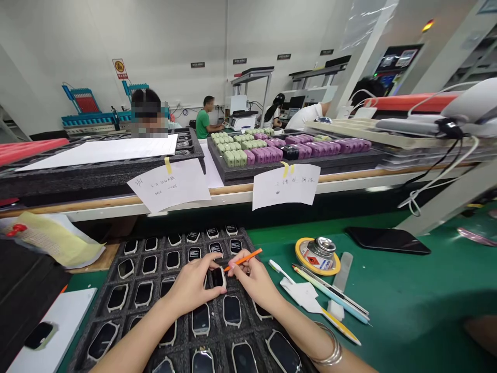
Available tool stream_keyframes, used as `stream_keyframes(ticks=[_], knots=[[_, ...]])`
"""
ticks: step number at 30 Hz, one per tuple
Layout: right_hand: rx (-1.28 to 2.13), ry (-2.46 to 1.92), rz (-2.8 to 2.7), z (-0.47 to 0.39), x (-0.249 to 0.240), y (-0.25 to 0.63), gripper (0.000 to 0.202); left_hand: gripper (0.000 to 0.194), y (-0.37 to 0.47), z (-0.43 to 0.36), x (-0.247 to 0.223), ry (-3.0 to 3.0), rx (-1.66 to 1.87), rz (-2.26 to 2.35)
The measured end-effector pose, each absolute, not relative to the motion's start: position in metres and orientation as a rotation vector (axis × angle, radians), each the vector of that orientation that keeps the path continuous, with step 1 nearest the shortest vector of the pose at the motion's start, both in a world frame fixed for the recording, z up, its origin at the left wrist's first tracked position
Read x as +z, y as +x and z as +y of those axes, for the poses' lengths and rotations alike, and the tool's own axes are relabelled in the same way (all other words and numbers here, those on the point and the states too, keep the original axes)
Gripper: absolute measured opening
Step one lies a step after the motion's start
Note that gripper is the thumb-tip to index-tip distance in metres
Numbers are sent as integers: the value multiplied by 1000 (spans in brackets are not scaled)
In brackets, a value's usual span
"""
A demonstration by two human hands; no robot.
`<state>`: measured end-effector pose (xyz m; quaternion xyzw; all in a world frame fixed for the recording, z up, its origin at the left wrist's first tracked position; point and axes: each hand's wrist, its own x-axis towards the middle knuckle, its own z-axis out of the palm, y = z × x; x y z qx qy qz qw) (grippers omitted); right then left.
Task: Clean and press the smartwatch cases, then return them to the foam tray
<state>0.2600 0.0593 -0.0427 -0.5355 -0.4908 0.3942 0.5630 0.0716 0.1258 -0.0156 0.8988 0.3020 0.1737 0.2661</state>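
My left hand [194, 284] grips a smartwatch [219, 278] with a dark screen and a pale case, thumb on its lower edge and fingers at its top. An orange stick [252, 256], thin like a pen, is pinched in my right hand [254, 280]. Its tip points at the upper right side of the watch case; whether it touches I cannot tell. Under both hands lies a black foam tray [101, 309] with many compartments, most holding a similar watch. A few watches in the back rows show white text on their screens.
On the green mat [407, 311] at right lie a toothbrush [341, 329], a tin with a metal cap [325, 247], tweezers and a black phone [388, 241]. A shelf [229, 196] bears foam trays with green and purple pieces. A watch [41, 334] rests on a white board. Co-workers sit beyond.
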Motion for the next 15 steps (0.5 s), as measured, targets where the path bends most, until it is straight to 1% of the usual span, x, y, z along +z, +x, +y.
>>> stream_keyframes(ticks=[12, 15], knots=[[895, -1273, -1260, 59, -45, 261, 29, 65, 72, 127, -18, 2423, 496, 804], [879, -1282, -1274, 60, -46, 261, 27, 58, 72, 126, -17, 2423, 495, 794]])
